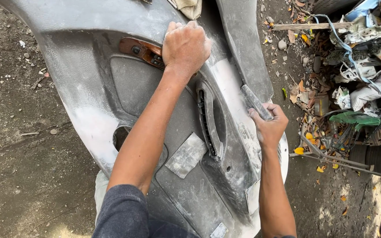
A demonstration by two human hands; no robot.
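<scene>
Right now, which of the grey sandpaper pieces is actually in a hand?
The folded strip gripped in the right hand, pressed against the door panel near its right edge. The flat square piece lies loose mid-panel, and another scrap sits near the bottom edge, both untouched.

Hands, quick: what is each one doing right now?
Left hand: closed, pressing down on the grey door panel.
Right hand: shut on a grey sanding block.

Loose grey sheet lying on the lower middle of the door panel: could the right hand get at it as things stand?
Probably not at once. The right hand is closed on a grey sanding block, and the door handle recess lies between it and the grey sheet, which is uncovered.
</scene>
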